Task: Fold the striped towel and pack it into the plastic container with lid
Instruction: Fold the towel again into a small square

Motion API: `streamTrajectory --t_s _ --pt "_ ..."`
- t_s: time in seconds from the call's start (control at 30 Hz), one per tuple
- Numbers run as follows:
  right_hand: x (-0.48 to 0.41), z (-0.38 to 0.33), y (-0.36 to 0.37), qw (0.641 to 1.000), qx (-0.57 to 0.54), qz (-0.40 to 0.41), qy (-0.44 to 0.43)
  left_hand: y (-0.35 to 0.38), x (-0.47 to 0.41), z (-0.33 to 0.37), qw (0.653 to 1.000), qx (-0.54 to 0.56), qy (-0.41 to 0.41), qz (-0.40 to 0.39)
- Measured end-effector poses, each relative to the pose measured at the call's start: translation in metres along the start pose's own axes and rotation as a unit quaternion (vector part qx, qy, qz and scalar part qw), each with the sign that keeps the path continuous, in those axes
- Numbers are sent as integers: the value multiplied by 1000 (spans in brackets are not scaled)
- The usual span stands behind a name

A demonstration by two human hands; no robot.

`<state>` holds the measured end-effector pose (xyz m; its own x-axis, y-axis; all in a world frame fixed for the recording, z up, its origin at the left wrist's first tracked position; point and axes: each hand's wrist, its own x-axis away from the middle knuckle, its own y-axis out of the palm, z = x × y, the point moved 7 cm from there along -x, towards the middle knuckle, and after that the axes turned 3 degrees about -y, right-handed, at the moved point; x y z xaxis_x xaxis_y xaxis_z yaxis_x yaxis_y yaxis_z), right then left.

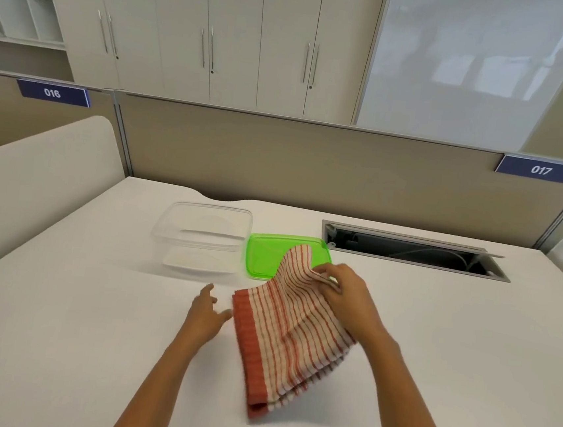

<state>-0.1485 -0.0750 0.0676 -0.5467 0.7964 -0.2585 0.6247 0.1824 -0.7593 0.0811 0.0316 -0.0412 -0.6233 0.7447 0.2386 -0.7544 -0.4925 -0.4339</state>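
Striped towel (290,334) corner in right hand (344,295)

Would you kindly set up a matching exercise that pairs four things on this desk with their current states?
Things:
1. striped towel
2. plastic container
3. green lid
4. left hand

States:
A. open, holding nothing, beside the towel's red edge
B. lying flat on the desk, off the container
C. partly folded, one corner lifted by the right hand
D. clear, uncovered, nothing inside

Pairs: 1-C, 2-D, 3-B, 4-A
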Motion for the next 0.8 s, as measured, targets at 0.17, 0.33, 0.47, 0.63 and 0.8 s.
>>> streamTrajectory --t_s 0.17,0.33,0.47,0.63,0.8 --pt "-11 -51 -44 990 2 -67 -122 -9 18 93 973 42 193 -122" --pt "-14 -73 -70 983 -23 -77 -164 -2 35 133 947 79 218 -224" --pt "-15 -61 -82 987 -4 -82 -138 -8 44 144 941 135 252 -181" --pt "-11 -18 -70 984 113 -137 -29 -29 56 168 925 136 339 -107" --pt "-7 12 -78 997 57 -48 1 -40 62 172 925 87 362 -74"
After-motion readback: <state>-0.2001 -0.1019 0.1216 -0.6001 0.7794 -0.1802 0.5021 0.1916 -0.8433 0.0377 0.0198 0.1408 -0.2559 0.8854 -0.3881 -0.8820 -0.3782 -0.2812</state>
